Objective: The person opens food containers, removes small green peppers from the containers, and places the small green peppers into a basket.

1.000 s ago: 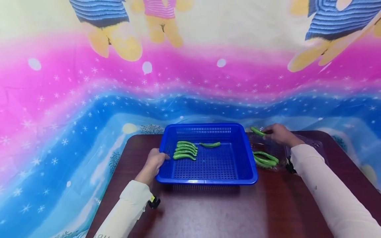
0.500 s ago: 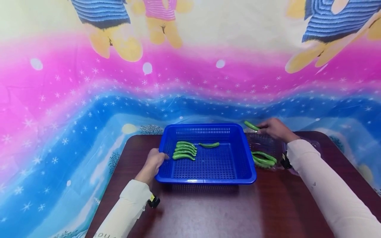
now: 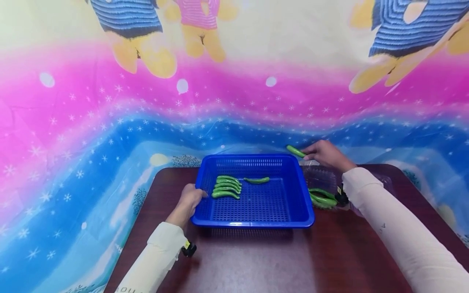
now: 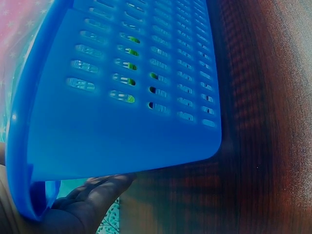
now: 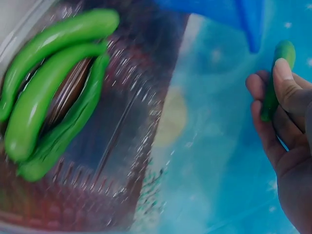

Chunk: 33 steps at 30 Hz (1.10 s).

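My right hand (image 3: 325,154) pinches a long green pepper (image 3: 295,151) between thumb and fingers, above the blue basket's far right corner. In the right wrist view the thumb lies across this pepper (image 5: 280,83). My left hand (image 3: 190,199) grips the left rim of the blue plastic basket (image 3: 253,224), thumb over the rim and fingers beneath it in the left wrist view. Inside the basket, several curved green peppers (image 3: 226,188) lie in a row at the left, and one more pepper (image 3: 256,180) lies apart near the back wall.
A clear plastic tray (image 3: 320,176) stands against the basket's right side, with several green peppers (image 5: 36,107) in it. More clear plastic, partly behind my right sleeve, lies farther right. The dark wooden table (image 3: 249,260) ends just behind the basket, before a patterned cloth (image 3: 234,101).
My right hand has lifted the pepper from above the clear tray and carried it left towards the basket. The left hand stays on the basket's rim.
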Each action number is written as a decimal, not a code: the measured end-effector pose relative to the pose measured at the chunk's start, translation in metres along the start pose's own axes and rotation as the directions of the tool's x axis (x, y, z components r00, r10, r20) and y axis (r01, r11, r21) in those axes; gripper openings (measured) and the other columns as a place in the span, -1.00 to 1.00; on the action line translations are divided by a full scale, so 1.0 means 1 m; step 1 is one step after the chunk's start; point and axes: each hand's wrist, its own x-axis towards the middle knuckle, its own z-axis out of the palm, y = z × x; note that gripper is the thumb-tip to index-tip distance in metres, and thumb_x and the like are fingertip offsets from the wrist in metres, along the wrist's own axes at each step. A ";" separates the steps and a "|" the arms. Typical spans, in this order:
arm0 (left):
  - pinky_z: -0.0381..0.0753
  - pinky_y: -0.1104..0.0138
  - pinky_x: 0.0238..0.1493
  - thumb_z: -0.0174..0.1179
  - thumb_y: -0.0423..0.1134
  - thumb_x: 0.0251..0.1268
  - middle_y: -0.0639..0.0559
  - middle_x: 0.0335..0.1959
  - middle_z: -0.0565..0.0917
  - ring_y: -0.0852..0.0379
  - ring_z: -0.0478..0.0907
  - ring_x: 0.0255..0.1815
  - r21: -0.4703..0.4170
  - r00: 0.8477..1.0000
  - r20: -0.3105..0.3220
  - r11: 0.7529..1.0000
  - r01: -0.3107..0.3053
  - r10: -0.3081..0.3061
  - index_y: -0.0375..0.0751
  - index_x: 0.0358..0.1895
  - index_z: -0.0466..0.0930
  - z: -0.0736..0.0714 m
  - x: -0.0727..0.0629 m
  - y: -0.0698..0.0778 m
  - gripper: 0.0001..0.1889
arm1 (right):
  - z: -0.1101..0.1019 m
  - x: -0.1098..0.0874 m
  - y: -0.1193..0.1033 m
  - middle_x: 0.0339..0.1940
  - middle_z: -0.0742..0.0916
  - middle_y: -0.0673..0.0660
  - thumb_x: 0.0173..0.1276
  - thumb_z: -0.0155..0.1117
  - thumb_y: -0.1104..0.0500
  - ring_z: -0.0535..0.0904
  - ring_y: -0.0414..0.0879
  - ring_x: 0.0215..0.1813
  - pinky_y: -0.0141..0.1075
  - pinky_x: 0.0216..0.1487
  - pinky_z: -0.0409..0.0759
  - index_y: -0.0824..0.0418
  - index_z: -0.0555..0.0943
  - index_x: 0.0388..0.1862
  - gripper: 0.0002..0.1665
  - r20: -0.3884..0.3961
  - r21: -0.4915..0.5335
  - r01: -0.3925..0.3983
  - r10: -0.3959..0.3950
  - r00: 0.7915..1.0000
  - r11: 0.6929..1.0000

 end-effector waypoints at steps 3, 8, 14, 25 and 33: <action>0.62 -0.21 0.21 0.07 -0.50 0.29 -0.46 0.21 0.61 -0.37 0.63 0.17 -0.002 1.000 -0.003 1.000 0.006 -0.006 -0.53 0.25 0.46 0.000 0.000 0.000 -0.55 | 0.001 0.005 -0.013 0.03 0.78 0.41 0.40 0.36 0.27 0.23 -0.20 -0.65 -0.36 -0.62 0.25 0.33 0.68 0.19 -0.60 -0.010 0.018 -0.012 0.013 1.000 1.000; 0.62 -0.21 0.21 0.07 -0.51 0.27 -0.46 0.21 0.61 -0.37 0.63 0.16 0.005 1.000 -0.013 1.000 -0.001 0.001 -0.55 0.24 0.46 0.000 0.000 -0.002 -0.55 | 0.002 0.012 -0.035 0.12 0.75 0.40 0.39 0.36 0.28 0.60 -0.02 -0.38 -0.30 -0.42 0.47 0.32 0.68 0.20 -0.60 -0.021 0.069 -0.031 0.032 0.999 0.997; 0.64 -0.19 0.18 0.07 -0.52 0.25 -0.46 0.18 0.62 -0.33 0.66 0.10 0.009 1.000 -0.012 1.000 -0.008 0.008 -0.55 0.20 0.48 0.000 -0.001 -0.004 -0.57 | 0.008 0.023 -0.058 0.17 0.73 0.36 0.40 0.37 0.26 0.71 0.16 0.04 -0.24 -0.17 0.59 0.27 0.67 0.23 -0.58 0.009 0.125 -0.063 0.063 0.998 0.990; 0.66 -0.16 0.15 0.08 -0.52 0.24 -0.46 0.14 0.64 -0.29 0.67 0.05 0.004 1.000 -0.014 1.000 -0.008 0.008 -0.55 0.18 0.49 0.000 -0.001 -0.002 -0.59 | 0.030 0.043 -0.095 0.14 0.76 0.29 0.34 0.42 0.26 0.69 0.08 -0.07 -0.19 -0.12 0.63 0.22 0.70 0.19 -0.58 0.070 0.158 -0.049 0.038 0.997 0.986; 0.67 -0.12 0.15 0.08 -0.53 0.24 -0.46 0.15 0.63 -0.27 0.67 0.05 0.011 1.000 -0.012 1.000 -0.006 0.006 -0.56 0.18 0.48 0.000 0.000 -0.002 -0.59 | 0.055 0.046 -0.106 0.02 0.82 0.24 0.25 0.49 0.27 0.75 0.02 -0.05 -0.11 -0.02 0.71 0.22 0.76 0.09 -0.60 0.120 0.117 0.025 -0.040 0.992 0.993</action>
